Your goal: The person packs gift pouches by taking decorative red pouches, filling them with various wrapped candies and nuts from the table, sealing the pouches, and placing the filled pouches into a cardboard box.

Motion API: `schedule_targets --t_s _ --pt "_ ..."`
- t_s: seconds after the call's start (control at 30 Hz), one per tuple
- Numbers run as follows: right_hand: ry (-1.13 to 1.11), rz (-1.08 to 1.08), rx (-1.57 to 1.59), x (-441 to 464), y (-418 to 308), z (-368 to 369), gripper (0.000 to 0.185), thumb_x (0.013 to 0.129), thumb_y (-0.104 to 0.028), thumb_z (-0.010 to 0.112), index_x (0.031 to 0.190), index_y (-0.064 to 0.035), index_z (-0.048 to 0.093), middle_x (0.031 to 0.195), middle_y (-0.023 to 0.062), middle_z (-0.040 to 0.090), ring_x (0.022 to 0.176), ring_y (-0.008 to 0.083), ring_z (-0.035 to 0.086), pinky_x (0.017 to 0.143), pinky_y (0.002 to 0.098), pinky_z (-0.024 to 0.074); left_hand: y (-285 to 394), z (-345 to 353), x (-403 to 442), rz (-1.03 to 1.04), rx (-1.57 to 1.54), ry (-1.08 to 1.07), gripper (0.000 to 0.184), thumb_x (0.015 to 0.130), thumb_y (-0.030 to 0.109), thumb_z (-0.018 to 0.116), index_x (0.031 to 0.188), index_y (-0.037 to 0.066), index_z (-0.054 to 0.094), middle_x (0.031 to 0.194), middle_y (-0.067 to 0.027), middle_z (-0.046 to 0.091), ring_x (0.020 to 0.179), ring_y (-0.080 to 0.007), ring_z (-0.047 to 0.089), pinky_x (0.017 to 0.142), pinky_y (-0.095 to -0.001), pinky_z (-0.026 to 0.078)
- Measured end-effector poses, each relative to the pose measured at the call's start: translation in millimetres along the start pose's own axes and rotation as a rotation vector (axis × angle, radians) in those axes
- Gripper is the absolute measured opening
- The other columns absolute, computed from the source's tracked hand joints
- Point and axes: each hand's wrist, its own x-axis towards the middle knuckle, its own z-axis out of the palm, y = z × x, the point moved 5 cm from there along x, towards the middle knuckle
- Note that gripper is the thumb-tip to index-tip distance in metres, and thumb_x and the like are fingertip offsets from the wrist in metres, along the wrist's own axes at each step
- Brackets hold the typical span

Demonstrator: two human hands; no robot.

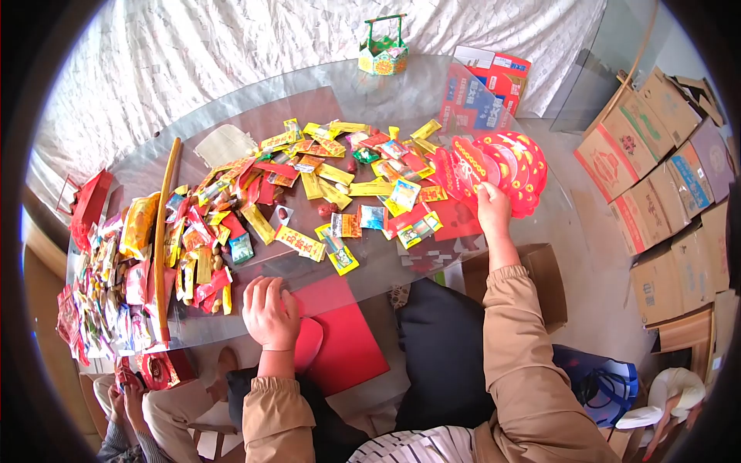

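My right hand (494,208) is closed on the lower edge of red printed cut-out cards (513,171) with scalloped edges and gold patterns. They hang over the right end of the glass table (370,282). At the table's front edge is my left hand (272,312), its fingers loosely bent and slightly apart, with nothing visible in them. Just below that hand shows a rounded red piece (309,343) in front of a large red box (343,347). Small packaged snacks (332,185) in yellow, red and blue wrappers lie scattered across the tabletop.
A wooden stick (164,239) divides the snacks from another heap (116,301). Behind stands a green handled basket (383,58). Cardboard boxes (664,177) are stacked at right, and a blue bag (598,386) sits below. At lower left, another person's hands (127,397) hold something red.
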Motion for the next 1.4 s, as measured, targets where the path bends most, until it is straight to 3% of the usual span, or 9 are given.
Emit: schedule_targets --t_s 0.1,0.2,0.33,0.63,0.9,1.07,1.2,1.33,1.4 --pt "-0.009 0.066 0.025 -2.7 -4.2 -3.4 0.025 0.095 -0.018 0.063 0.110 0.0000 0.072 0.102 0.0207 0.073 0.099 0.0354 0.070 0.086 0.0430 0.0539 -0.2 -0.4 -0.2 -0.003 -0.001 0.003 0.023 0.080 0.011 0.065 0.103 0.006 0.067 0.107 -0.0106 0.067 0.109 -0.0349 0.062 0.093 -0.0459 0.051" --pt "0.273 -0.269 0.025 -12.2 -22.4 -20.5 0.021 0.094 -0.010 0.063 0.112 -0.0020 0.071 0.107 0.0177 0.073 0.106 0.0354 0.067 0.091 0.0429 0.0522 -1.2 -0.3 -0.4 -0.004 0.015 0.025 0.023 0.079 0.012 0.066 0.102 0.007 0.068 0.106 -0.0093 0.067 0.109 -0.0337 0.062 0.092 -0.0453 0.051" --pt "0.238 -0.608 -0.011 -36.9 -91.5 -31.5 0.023 0.092 -0.003 0.062 0.113 -0.0038 0.071 0.107 0.0133 0.073 0.113 0.0368 0.063 0.099 0.0452 0.0489 -1.9 -0.9 0.1 -0.017 0.006 0.022 0.024 0.078 0.013 0.067 0.102 0.009 0.068 0.105 -0.0077 0.068 0.108 -0.0321 0.063 0.091 -0.0445 0.051" --pt "-0.263 -1.001 0.429 -130.2 -260.9 -23.3 0.013 0.085 -0.005 0.071 0.096 -0.0094 0.066 0.081 0.0068 0.068 0.071 0.0293 0.068 0.060 0.0413 0.0523 -2.7 -2.4 -1.3 -0.047 0.035 0.009 0.027 0.078 0.017 0.068 0.104 0.010 0.070 0.107 -0.0070 0.069 0.109 -0.0308 0.063 0.090 -0.0430 0.051" --pt "-0.743 -0.666 0.310 -140.6 -303.2 45.2 0.015 0.100 -0.018 0.059 0.106 -0.0049 0.062 0.084 0.0174 0.069 0.081 0.0390 0.068 0.066 0.0464 0.0524 -26.8 13.5 -25.0 -0.075 -0.040 0.048 0.039 0.081 0.033 0.071 0.116 0.017 0.072 0.126 -0.0057 0.067 0.114 -0.0296 0.061 0.092 -0.0417 0.049" --pt "-0.734 -0.637 0.136 -142.3 -294.5 87.0 0.014 0.098 -0.020 0.059 0.100 -0.0059 0.061 0.083 0.0176 0.069 0.080 0.0394 0.067 0.065 0.0494 0.0508 -19.5 4.7 -10.8 -0.007 -0.064 0.060 0.034 0.082 0.029 0.070 0.113 0.016 0.072 0.116 -0.0052 0.070 0.109 -0.0291 0.062 0.088 -0.0419 0.051" --pt "-0.710 -0.566 0.228 -164.4 -297.5 101.2 0.016 0.098 -0.022 0.058 0.096 -0.0073 0.063 0.082 0.0172 0.069 0.079 0.0392 0.068 0.066 0.0505 0.0516 -24.4 11.5 -13.3 -0.192 -0.113 -0.017 0.031 0.080 0.028 0.072 0.109 0.015 0.073 0.112 -0.0048 0.070 0.104 -0.0281 0.064 0.086 -0.0399 0.052" --pt "-0.800 -0.461 0.335 -177.0 -287.5 108.2 0.017 0.099 -0.020 0.060 0.098 -0.0025 0.063 0.082 0.0176 0.067 0.076 0.0354 0.066 0.067 0.0440 0.0503 -13.3 -4.6 1.4 -0.026 -0.018 0.061 0.036 0.091 0.024 0.065 0.124 0.010 0.065 0.114 -0.0070 0.070 0.107 -0.0238 0.066 0.088 -0.0400 0.054" --pt "-0.868 -0.388 0.414 -176.5 -281.9 112.5 0.019 0.101 -0.018 0.061 0.098 0.0015 0.061 0.074 0.0118 0.061 0.066 0.0201 0.058 0.063 0.0350 0.0462 -28.5 3.5 -5.5 -0.447 -0.990 -0.002 0.037 0.098 0.027 0.059 0.129 0.008 0.062 0.121 -0.0075 0.068 0.115 -0.0230 0.063 0.095 -0.0419 0.052"
